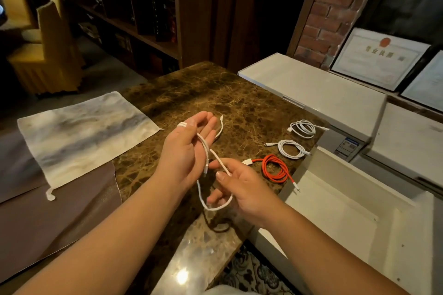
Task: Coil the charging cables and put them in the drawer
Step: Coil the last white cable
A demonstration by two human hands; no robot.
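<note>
A thin white cable (205, 145) is wound round my left hand (185, 151), whose fingers are nearly straight and point away over the marble counter (215, 93). Two turns show at its index finger, and one plug end sticks out past the fingertips. My right hand (239, 187) pinches the same cable between thumb and forefinger just below the left palm. A loose loop hangs under both hands. To the right lie a coiled red cable (275, 167) and two coiled white cables (291, 148) (303, 128).
A pale marbled cloth (79, 136) lies on the counter's left side. White chest freezers (311, 88) stand along the right edge. Framed certificates (378, 60) lean against a brick wall. Dark shelves and a yellow chair are behind. No drawer is visible.
</note>
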